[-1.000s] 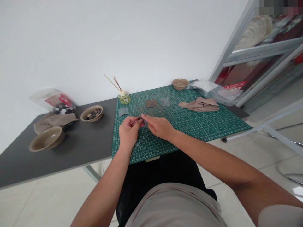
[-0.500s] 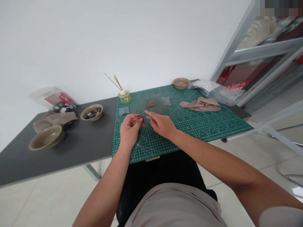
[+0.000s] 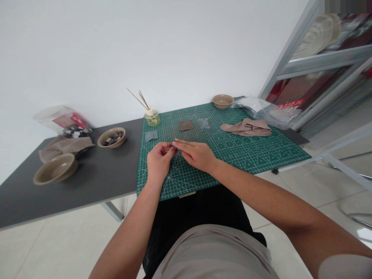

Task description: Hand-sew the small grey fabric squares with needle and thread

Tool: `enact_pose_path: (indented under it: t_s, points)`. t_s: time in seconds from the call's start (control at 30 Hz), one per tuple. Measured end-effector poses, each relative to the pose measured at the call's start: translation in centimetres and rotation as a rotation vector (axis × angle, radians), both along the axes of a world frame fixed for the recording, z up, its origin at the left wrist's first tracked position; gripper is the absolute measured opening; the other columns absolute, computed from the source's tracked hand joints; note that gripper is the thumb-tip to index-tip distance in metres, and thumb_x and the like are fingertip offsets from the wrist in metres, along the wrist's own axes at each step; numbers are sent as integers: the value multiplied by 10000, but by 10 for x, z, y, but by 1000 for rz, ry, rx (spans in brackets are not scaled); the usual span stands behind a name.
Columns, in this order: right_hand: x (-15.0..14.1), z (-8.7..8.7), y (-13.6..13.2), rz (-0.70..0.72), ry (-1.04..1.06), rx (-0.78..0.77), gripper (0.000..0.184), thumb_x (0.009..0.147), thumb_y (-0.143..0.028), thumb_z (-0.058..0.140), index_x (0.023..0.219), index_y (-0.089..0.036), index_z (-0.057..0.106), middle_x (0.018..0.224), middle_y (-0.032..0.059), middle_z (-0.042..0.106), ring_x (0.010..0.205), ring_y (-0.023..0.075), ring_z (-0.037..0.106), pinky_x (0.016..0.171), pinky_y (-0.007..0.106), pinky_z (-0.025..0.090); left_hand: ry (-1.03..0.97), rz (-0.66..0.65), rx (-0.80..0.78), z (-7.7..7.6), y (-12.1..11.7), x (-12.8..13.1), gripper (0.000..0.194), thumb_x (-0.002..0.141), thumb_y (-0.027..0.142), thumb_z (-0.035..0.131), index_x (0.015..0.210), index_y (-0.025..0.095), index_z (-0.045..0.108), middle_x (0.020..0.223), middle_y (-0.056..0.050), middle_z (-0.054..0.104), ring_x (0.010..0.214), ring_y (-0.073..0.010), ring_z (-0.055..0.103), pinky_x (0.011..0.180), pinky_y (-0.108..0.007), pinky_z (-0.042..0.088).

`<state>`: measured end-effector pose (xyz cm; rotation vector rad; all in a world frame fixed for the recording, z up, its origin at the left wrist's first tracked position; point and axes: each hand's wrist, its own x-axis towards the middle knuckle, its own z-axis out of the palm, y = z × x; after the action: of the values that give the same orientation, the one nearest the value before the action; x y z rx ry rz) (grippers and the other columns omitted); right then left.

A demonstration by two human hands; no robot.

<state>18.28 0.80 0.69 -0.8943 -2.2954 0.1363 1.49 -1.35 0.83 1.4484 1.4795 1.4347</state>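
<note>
My left hand (image 3: 158, 157) is closed in a pinch over the green cutting mat, its thumb and fingers round a small dark chip (image 3: 173, 144) that is mostly hidden. My right hand (image 3: 199, 155) meets it from the right, index finger laid over the chip at the left fingertips. A small grey piece of sandpaper showed under the right fingers a moment ago; the fingers now cover it. Just beyond the hands lie a brown square sheet (image 3: 185, 125), a grey square sheet (image 3: 204, 123) and, to the left, another grey square (image 3: 151, 135).
The cutting mat (image 3: 241, 155) also bears a reed diffuser (image 3: 152, 117), a crumpled brown cloth (image 3: 247, 128), a bowl (image 3: 223, 101) and a plastic bag (image 3: 261, 110). Leftward, the dark table (image 3: 95, 186) holds a bowl of stone chips (image 3: 111, 138), another bowl (image 3: 55, 169), a cloth (image 3: 65, 147) and a clear container (image 3: 59, 120).
My right hand has shifted left, bringing its fingertips from beside the left hand onto the chip. The grey sandpaper under them has gone out of sight. My left hand keeps its pinch.
</note>
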Motion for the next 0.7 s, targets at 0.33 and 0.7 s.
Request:
enact_pose_path:
  t_s: [0.33,0.7]
  points:
    - [-2,-7,2,18,-59,118,397,958,-178,469,1331,-223,598,1388,45,586,1131,179,664,899,307,574,265,76,20,7,-6,1,157,775,281,656,655,180,657,594,32,611,553,-97,515,558,-214,406]
    - [-3,-7,4,-4,-18,31,407,950,-161,452,1329,-186,599,1351,60,615,1156,184,653,923,315,568,115,19,-79,2,-4,1,126,753,307,697,750,181,688,647,4,712,617,-148,677,611,-245,506]
